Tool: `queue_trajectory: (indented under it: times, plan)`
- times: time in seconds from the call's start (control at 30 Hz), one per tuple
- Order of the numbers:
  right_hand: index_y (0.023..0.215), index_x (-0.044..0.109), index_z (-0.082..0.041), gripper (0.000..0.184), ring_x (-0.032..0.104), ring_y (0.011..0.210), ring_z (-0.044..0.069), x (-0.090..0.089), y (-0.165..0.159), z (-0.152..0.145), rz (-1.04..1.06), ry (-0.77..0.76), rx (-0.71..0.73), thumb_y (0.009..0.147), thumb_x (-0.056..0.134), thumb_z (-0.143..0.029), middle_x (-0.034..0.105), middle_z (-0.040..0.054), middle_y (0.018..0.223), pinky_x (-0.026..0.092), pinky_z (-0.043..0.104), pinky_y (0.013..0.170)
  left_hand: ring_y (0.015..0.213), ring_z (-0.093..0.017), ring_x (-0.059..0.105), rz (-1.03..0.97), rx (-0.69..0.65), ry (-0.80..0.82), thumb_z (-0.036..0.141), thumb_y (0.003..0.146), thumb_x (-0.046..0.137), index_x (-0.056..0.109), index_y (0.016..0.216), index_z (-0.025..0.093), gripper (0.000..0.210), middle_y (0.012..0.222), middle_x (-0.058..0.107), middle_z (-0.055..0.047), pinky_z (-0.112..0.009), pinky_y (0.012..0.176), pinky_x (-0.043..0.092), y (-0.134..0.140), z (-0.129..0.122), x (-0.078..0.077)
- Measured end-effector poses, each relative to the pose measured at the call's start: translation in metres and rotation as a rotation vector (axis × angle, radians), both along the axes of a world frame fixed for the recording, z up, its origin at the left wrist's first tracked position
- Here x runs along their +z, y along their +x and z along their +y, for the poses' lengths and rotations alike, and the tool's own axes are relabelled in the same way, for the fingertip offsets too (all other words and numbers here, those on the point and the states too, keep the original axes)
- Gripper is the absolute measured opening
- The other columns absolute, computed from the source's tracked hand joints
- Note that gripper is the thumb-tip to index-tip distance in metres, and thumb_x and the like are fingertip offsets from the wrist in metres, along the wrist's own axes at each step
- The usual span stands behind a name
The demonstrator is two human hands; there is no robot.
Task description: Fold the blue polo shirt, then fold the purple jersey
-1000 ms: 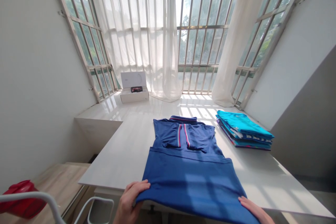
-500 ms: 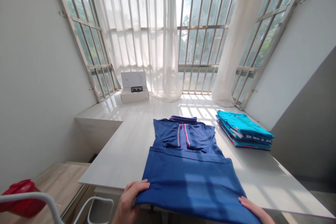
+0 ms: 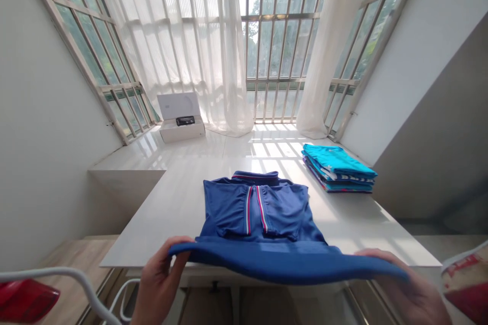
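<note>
A navy polo shirt (image 3: 229, 208) lies on the white table, its collar toward the window and both striped-cuff sleeves folded inward over the body. My left hand (image 3: 162, 277) pinches the left corner of the shirt's folded lower part, thumb below and fingers on top. At the other corner, my right hand (image 3: 407, 284) grips the cloth, partly hidden behind it and somewhat blurred. Between my hands the lower part is raised off the table's front edge and sags a little in the middle.
A stack of folded clothes (image 3: 339, 167), turquoise on top, stands at the right on the white table (image 3: 163, 223). An open white box (image 3: 182, 129) with a dark object in it sits by the curtain (image 3: 229, 86). White chair frames with red items flank the table's front.
Both hands have lifted the shirt's lower part from the table edge, and it has bent up toward the collar. The camera view has tilted and shifted slightly.
</note>
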State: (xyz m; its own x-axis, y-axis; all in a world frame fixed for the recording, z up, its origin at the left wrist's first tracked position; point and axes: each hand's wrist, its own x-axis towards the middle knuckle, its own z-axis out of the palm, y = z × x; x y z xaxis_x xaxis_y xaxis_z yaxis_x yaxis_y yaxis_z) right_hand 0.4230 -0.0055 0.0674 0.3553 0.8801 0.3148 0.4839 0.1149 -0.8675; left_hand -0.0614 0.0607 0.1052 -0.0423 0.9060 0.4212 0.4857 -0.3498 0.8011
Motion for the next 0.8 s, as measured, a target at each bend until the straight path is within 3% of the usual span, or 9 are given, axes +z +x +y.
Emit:
queue_trajectory:
  times: [0.1,0.17,0.27,0.33,0.47,0.63,0.8]
  plan:
    - [0.098,0.074,-0.022,0.045,0.071,0.083,0.028,0.020,0.001,0.064,0.069,-0.055,0.036,0.083,0.066,-0.063,0.076,0.0089,0.087,0.059,0.034,0.074,0.074,-0.020,0.067,-0.042,0.043,-0.047,0.058,0.094,0.056,0.068,0.094,0.019,0.041,0.081,0.071,-0.003,-0.026,0.066,0.055,0.025,0.053,0.020]
    - [0.101,0.073,-0.018,0.048,0.071,0.087,0.028,0.025,-0.003,0.114,0.075,-0.127,0.087,0.084,0.063,-0.062,0.077,0.0092,0.089,0.058,0.035,0.078,0.073,-0.019,0.064,-0.002,0.011,-0.076,0.056,0.094,0.054,0.065,0.090,0.019,0.039,0.077,0.068,-0.001,-0.026,0.067,0.051,0.038,0.097,0.023]
    - [0.095,0.073,-0.014,0.038,0.072,0.089,0.027,0.022,-0.014,0.179,-0.136,-0.258,0.114,0.088,0.057,-0.048,0.079,0.0118,0.093,0.056,0.035,0.080,0.069,-0.019,0.060,0.189,0.005,-0.148,0.047,0.093,0.052,0.062,0.082,0.020,0.031,0.071,0.063,0.000,-0.028,0.067,0.046,0.047,0.158,0.009]
    - [0.092,0.073,-0.015,0.029,0.072,0.094,0.027,0.016,-0.022,0.206,-0.280,-0.306,0.116,0.090,0.054,-0.037,0.079,0.0121,0.097,0.053,0.034,0.084,0.070,-0.020,0.060,0.314,0.004,-0.228,0.038,0.091,0.053,0.057,0.073,0.021,0.026,0.070,0.064,-0.002,-0.030,0.070,0.045,0.048,0.185,-0.005]
    - [0.092,0.072,-0.018,0.022,0.072,0.097,0.028,0.005,-0.028,0.230,-0.409,-0.344,0.104,0.093,0.052,-0.028,0.079,0.0113,0.098,0.050,0.032,0.082,0.071,-0.021,0.062,0.376,-0.029,-0.281,0.034,0.090,0.054,0.053,0.067,0.021,0.026,0.071,0.066,-0.004,-0.030,0.070,0.044,0.040,0.209,-0.025]
    - [0.096,0.066,-0.021,0.030,0.074,0.091,0.028,-0.006,-0.023,0.243,-0.704,-0.454,0.052,0.103,0.042,-0.038,0.078,0.0106,0.093,0.046,0.031,0.071,0.074,-0.022,0.065,0.399,-0.064,-0.299,0.039,0.094,0.048,0.057,0.077,0.021,0.026,0.077,0.068,-0.004,-0.030,0.070,0.044,0.030,0.221,-0.038]
    - [0.094,0.065,-0.022,0.041,0.075,0.086,0.029,-0.017,-0.028,0.246,-0.788,-0.537,-0.004,0.105,0.034,-0.047,0.077,0.0111,0.085,0.045,0.032,0.066,0.068,-0.022,0.063,0.411,0.010,-0.259,0.044,0.093,0.047,0.055,0.074,0.022,0.030,0.070,0.065,-0.002,-0.030,0.067,0.042,0.031,0.224,-0.054]
